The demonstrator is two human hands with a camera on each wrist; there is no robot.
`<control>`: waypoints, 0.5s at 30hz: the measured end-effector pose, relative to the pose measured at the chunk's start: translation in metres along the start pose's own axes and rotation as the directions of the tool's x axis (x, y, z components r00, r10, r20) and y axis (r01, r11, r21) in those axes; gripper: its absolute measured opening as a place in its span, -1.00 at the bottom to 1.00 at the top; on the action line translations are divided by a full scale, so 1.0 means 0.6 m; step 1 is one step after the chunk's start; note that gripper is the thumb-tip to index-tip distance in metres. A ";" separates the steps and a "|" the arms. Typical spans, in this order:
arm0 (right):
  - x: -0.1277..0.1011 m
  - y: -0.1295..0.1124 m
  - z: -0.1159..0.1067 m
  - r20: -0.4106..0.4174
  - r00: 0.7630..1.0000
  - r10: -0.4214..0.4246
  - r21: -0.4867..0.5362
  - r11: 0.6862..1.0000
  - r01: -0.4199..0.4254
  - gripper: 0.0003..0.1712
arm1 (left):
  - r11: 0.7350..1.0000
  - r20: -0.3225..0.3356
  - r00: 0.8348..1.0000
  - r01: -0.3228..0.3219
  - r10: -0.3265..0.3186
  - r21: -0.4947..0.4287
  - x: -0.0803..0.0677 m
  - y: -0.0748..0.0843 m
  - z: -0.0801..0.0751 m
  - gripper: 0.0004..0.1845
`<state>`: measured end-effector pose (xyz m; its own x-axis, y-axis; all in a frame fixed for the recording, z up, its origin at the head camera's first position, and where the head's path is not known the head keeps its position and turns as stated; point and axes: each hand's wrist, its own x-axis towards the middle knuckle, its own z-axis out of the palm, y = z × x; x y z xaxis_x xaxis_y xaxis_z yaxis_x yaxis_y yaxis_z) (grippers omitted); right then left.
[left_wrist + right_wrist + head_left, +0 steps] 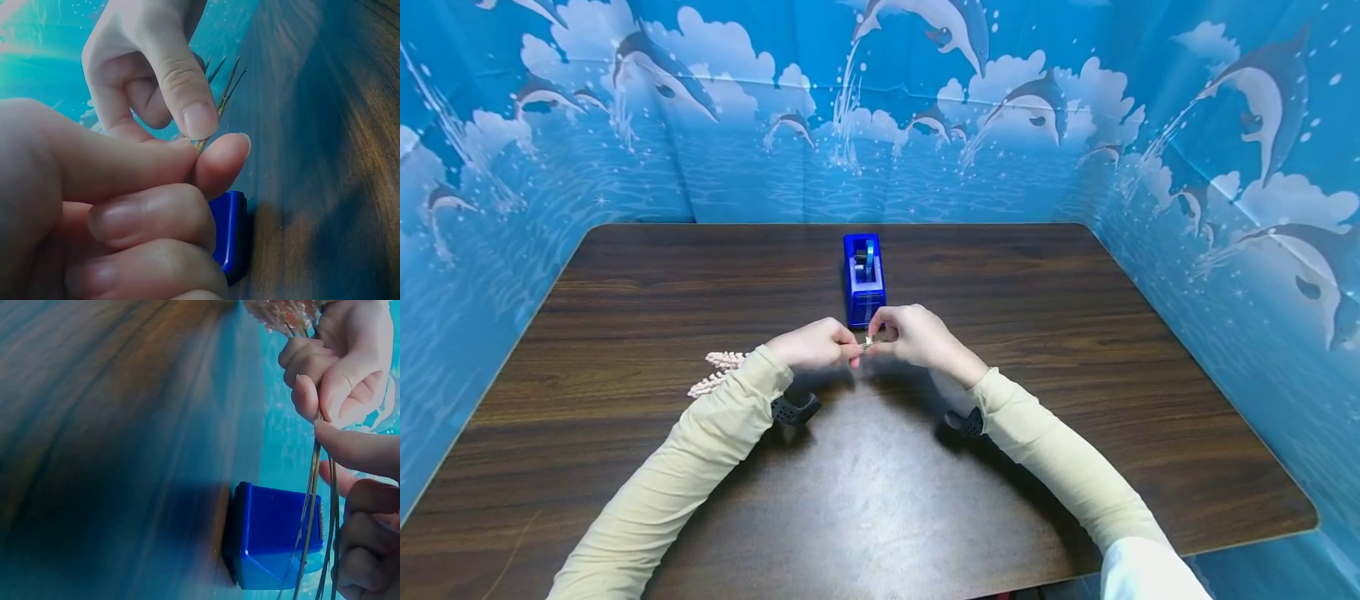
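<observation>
My left hand (pixel 816 343) holds a small bunch of flower stems (pixel 310 487) between thumb and curled fingers. The pale pink flower heads (pixel 718 372) stick out past the left forearm in the head view. Against the left fingertips, my right hand (pixel 921 337) pinches the stems, thumb and index finger meeting there. Thin brown stem ends (pixel 232 87) stand out beyond the right thumb in the left wrist view. A small pale bit shows between the hands in the head view, too small to make out. Just behind the hands stands a blue tape dispenser (pixel 865 283).
The dark wood-grain table (pixel 625 292) reaches out on all sides of the hands. A blue curtain with dolphins (pixel 737 183) hangs along its back and sides. Under each sleeve cuff sits a black wrist device (pixel 795 410).
</observation>
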<state>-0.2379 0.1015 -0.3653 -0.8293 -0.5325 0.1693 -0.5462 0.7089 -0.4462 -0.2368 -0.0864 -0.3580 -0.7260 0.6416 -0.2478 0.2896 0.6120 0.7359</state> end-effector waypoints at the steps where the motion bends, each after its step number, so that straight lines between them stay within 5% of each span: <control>1: -0.002 0.001 0.000 -0.014 1.000 -0.015 -0.039 0.999 0.015 -0.73 | 1.000 0.005 1.000 -0.005 0.005 0.003 0.000 -0.001 0.000 -0.69; 7: -0.010 0.013 0.002 -0.067 0.983 -0.172 -0.222 0.963 0.154 -0.73 | 0.999 -0.011 1.000 -0.023 0.023 0.022 -0.001 0.001 -0.002 -0.71; 11: -0.012 0.023 0.006 0.009 0.974 -0.227 -0.183 0.957 0.225 -0.70 | 0.998 -0.046 0.998 -0.033 0.035 0.056 -0.004 0.005 -0.002 -0.70; 15: -0.015 0.025 0.010 0.046 0.975 -0.217 -0.183 0.958 0.222 -0.64 | 1.000 -0.057 0.998 0.022 -0.022 -0.002 -0.006 0.007 -0.001 -0.63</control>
<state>-0.2376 0.1142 -0.3785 -0.6849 -0.6941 0.2217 -0.7285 0.6457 -0.2288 -0.2337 -0.0866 -0.3537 -0.7667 0.6005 -0.2272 0.2726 0.6248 0.7316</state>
